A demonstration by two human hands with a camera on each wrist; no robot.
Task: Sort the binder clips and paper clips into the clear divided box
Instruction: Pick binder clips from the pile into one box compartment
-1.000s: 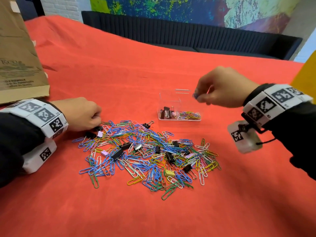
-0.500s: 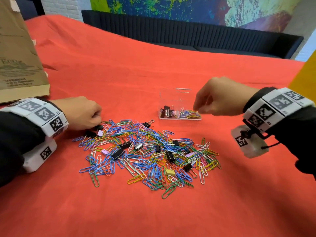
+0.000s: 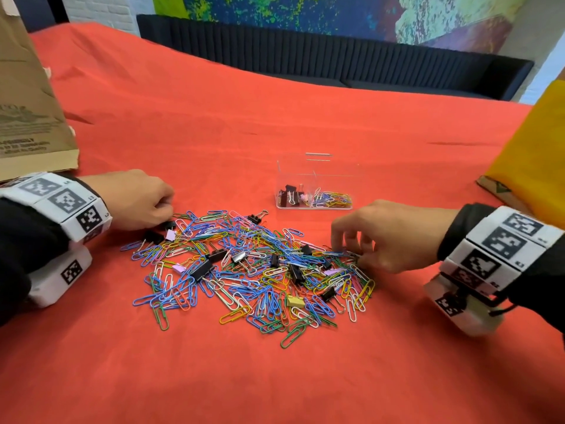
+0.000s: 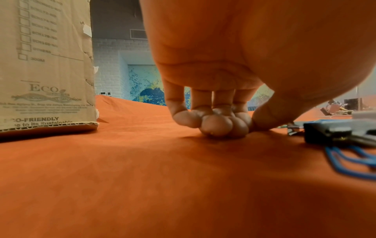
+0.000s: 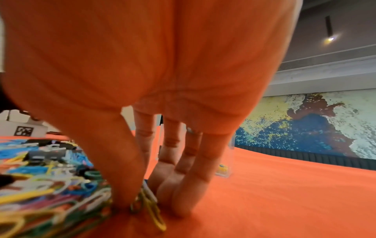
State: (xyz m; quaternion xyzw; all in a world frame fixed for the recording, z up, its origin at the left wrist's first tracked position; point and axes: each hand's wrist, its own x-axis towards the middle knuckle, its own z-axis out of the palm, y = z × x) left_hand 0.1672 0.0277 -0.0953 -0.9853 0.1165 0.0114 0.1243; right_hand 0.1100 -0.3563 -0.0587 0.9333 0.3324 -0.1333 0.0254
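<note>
A heap of coloured paper clips and small binder clips (image 3: 244, 270) lies on the red cloth. Behind it stands the clear divided box (image 3: 315, 166), with binder clips in its left compartment and paper clips in its right. My left hand (image 3: 166, 215) rests at the heap's left edge as a curled fist; in the left wrist view the left hand (image 4: 219, 127) shows nothing in its fingers, and a dark binder clip (image 4: 329, 133) lies beside it. My right hand (image 3: 348, 252) reaches down into the heap's right edge. In the right wrist view the right hand (image 5: 142, 201) pinches paper clips (image 5: 154, 214) between thumb and fingers.
A brown cardboard box (image 3: 27, 102) stands at the far left, close behind my left wrist. A yellow bag (image 3: 535, 148) sits at the right edge. A dark sofa (image 3: 336, 65) runs along the far side. Bare red cloth (image 3: 275, 377) stretches in front of the heap.
My right hand has come down from above the clear box to the heap's right edge and closed on paper clips. The left hand has stayed put.
</note>
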